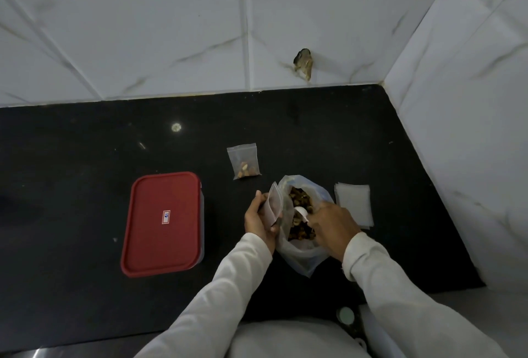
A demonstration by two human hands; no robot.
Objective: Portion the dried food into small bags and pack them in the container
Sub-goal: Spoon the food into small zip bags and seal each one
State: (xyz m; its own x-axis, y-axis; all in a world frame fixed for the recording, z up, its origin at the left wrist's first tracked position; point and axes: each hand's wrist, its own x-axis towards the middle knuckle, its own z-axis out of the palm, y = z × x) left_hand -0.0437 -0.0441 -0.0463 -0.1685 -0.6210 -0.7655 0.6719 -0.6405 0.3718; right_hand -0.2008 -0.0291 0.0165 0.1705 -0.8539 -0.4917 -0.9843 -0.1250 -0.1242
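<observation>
- Head view, looking down on a black counter [85, 143] set into a corner of white tiled wall [143, 43].
- Toward the counter's right edge, about midway between back and near edges, a big clear bag [300, 256] stands open. Brown dried food [298, 200] shows in its mouth.
- The right hand [331, 223] reaches into that mouth, fingers curled round a white spoon [301, 212]. The spoon's bowl sits among the food.
- The left hand [258, 222] is just left of the big clear bag, against its side. Thumb and fingers pinch an empty small bag [273, 203], held upright beside the bigger bag's rim. I cannot tell whether its mouth is parted.
- A filled small bag [244, 161] lies flat behind the hands, toward the back edge and apart from the big clear bag. A little food is gathered at its nearer end.
- A stack of empty bags [354, 204] lies flat just right of the big clear bag, close to the right edge.
- The container [163, 223] sits on the left half of the counter, well apart from both hands. Its red lid is on, with a small label [166, 217] at the lid's middle.
- Pale long sleeves [400, 294] cover both arms to the wrist.
- Above the back edge, toward the back right corner, a dark chipped hole [303, 63] shows in the tile.
</observation>
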